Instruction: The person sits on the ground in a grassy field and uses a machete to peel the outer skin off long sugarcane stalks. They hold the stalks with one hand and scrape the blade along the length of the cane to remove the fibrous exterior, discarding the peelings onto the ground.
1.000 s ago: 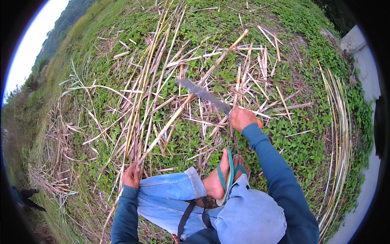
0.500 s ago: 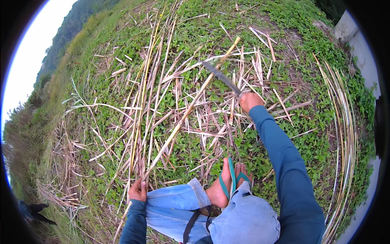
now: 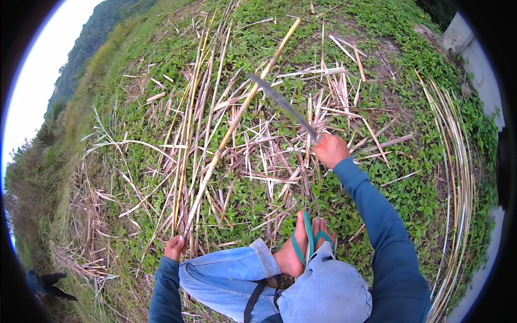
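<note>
My left hand (image 3: 174,247) is closed round the lower end of a long yellowish cane stalk (image 3: 219,152), which slants up and away to the right over the grass. In my right hand (image 3: 330,151) is the handle of a machete (image 3: 285,104), its dark narrow blade pointing up and left. Near its tip the blade crosses the stalk; whether the two touch, I cannot tell. Beneath them lie dry husk strips (image 3: 269,156), scattered on low green plants. Just right of the stalk's lower end are my bent legs in blue jeans (image 3: 226,269).
Several uncut stalks (image 3: 188,140) lie lengthwise left of centre. A bundle of thin peeled stalks (image 3: 455,161) stretches along the right side, near a pale concrete wall (image 3: 482,70). My feet in green flip-flops (image 3: 308,237) are at lower centre. Another person's dark-clothed legs (image 3: 51,282) show at far left.
The cane stalk has swung up and left, its far end now farther away. My left hand has shifted slightly left; the machete and right hand have moved nearer and left along the stalk.
</note>
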{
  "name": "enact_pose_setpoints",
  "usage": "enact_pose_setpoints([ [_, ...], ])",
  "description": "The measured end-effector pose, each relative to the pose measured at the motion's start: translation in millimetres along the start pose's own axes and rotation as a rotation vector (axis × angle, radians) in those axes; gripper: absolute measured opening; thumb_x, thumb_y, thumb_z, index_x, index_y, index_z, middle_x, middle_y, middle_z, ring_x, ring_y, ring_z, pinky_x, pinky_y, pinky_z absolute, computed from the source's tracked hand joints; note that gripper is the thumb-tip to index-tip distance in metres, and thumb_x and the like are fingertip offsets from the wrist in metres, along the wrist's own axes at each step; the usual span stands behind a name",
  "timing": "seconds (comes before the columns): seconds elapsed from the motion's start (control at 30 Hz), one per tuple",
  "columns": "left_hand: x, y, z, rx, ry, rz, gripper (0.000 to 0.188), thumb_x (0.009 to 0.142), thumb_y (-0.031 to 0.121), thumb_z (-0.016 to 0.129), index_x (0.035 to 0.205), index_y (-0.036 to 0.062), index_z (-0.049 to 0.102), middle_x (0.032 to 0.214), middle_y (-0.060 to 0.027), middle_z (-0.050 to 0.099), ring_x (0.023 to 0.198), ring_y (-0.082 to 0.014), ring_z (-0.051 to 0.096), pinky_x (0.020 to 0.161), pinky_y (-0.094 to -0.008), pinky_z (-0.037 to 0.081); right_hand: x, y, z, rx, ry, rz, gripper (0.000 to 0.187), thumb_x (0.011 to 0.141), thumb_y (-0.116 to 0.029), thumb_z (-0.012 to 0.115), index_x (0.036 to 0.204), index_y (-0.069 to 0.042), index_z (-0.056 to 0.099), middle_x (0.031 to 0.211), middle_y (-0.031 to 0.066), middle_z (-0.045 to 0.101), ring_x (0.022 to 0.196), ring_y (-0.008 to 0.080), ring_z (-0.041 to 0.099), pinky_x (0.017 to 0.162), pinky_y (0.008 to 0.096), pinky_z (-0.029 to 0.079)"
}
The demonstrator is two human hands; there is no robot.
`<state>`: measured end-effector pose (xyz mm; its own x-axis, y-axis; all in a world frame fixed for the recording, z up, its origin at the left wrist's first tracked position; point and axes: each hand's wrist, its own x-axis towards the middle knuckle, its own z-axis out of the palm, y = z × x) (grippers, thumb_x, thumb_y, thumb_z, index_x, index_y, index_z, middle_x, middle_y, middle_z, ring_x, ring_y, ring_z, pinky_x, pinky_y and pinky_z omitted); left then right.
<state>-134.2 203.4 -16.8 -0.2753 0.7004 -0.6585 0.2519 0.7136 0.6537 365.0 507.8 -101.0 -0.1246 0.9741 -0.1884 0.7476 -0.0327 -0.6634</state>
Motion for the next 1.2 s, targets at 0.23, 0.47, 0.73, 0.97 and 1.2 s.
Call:
enact_pose_setpoints([
  [0.23,53,-33,10,0.288,-0.007,-0.011,0.041,0.097,0.037,0.046,0.096,-0.0008,0.062,0.077,-0.0047,0.060,0.068,-0.0130,0.055,0.065,-0.0277,0.045,-26,-43,57,-0.084,-0.292,-0.091,0.030,0.078,-0.032,0.057,0.086,-0.004,0.062,0.080,0.0213,0.066,0.075,0.0391,0.064,0.073,0.0474,0.052],
  [0.47,129,6,61,0.626,0.076,0.073,0.062,0.093,0.056,0.041,0.112,0.0017,0.063,0.097,-0.0190,0.067,0.091,-0.0317,0.064,0.085,-0.0385,0.047,-73,-26,67,0.090,-0.264,-0.001,0.031,0.074,-0.034,0.062,0.080,-0.003,0.064,0.080,0.0194,0.066,0.076,0.0376,0.064,0.073,0.0449,0.052],
  [0.73,184,34,106,0.167,-0.217,-0.032,0.046,0.100,0.042,0.039,0.096,0.0033,0.064,0.064,-0.0072,0.062,0.049,-0.0148,0.052,0.047,-0.0245,0.039,-98,-7,34,0.127,-0.264,0.070,0.031,0.072,-0.031,0.064,0.084,-0.002,0.064,0.081,0.0198,0.066,0.076,0.0371,0.064,0.073,0.0440,0.051],
  [0.97,107,43,136,0.603,0.458,0.327,0.035,0.091,0.037,0.056,0.086,0.0054,0.070,0.069,-0.0160,0.065,0.063,-0.0311,0.062,0.063,-0.0410,0.048,-85,6,26,-0.039,-0.198,0.049,0.036,0.074,-0.032,0.063,0.090,0.000,0.064,0.083,0.0231,0.066,0.077,0.0397,0.064,0.075,0.0468,0.051],
  [1.2,53,-6,172,0.651,0.676,0.350,0.034,0.089,0.039,0.059,0.093,0.0066,0.068,0.070,-0.0187,0.063,0.064,-0.0364,0.061,0.061,-0.0427,0.047,-72,12,33,-0.290,-0.323,-0.223,0.030,0.083,-0.027,0.051,0.092,0.000,0.061,0.082,0.0239,0.066,0.077,0.0399,0.066,0.076,0.0484,0.051],
])
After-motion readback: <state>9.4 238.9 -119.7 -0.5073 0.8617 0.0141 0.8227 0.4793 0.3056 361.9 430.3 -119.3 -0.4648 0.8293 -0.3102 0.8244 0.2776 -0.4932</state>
